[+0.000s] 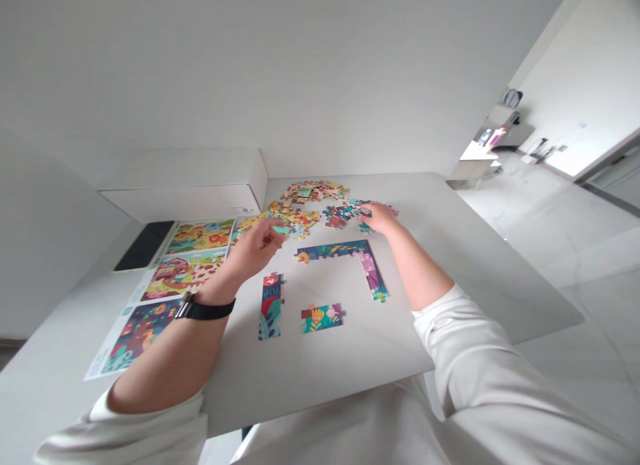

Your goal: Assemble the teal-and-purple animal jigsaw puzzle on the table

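Pinching a teal jigsaw piece (281,229) in a narrow grip, the left hand (253,248) is hovering just left of the horizontal border strip (333,250), while the right hand (380,217) is lying flat on loose pieces (343,216) at upper centre.

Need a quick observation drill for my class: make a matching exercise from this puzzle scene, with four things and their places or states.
Things:
1. left hand
2. right hand
3. black watch
4. picture sheet

Places or states:
A. around the left wrist
B. lying flat left of the hands
C. pinching a teal piece
D. touching loose pieces

Pairs: 1C, 2D, 3A, 4B
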### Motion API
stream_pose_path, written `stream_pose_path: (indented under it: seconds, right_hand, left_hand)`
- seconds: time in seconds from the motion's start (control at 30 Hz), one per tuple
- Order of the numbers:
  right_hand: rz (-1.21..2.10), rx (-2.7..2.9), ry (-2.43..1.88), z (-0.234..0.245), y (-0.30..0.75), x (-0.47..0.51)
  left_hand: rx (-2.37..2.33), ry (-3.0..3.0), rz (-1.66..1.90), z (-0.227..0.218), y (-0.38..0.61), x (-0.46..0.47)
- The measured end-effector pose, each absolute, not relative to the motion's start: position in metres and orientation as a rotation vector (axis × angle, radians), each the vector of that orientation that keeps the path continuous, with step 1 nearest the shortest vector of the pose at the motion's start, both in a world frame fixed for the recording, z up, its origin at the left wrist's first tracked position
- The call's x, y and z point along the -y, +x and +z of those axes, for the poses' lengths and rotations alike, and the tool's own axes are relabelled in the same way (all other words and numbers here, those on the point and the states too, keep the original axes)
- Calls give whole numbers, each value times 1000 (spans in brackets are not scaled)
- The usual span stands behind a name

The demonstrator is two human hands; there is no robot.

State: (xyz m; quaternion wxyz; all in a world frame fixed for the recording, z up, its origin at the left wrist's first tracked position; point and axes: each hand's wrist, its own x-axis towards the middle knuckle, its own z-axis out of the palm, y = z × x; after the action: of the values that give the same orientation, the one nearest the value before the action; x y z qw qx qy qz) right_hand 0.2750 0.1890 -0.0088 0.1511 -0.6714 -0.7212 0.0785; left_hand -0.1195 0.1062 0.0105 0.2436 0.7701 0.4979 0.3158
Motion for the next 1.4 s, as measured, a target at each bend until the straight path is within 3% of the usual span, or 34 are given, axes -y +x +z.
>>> stream_pose_path:
  seconds: [0.43, 0.8, 1.07, 1.4]
  right_hand:
    - [265, 1891, -2120, -15, 315, -195]
    - [83, 1847, -2175, -30, 276, -202]
    - [219, 2086, -1858, -27, 290, -202]
    - [476, 2172, -1373, 13, 259, -167]
  left_hand:
    - [-1377, 2090, 782, 13, -114, -101]
    - [-1362, 2098, 757, 2, -111, -104]
    - [-1372, 2095, 737, 1, -110, -103]
    - [-1388, 2116, 803, 6, -105, -100]
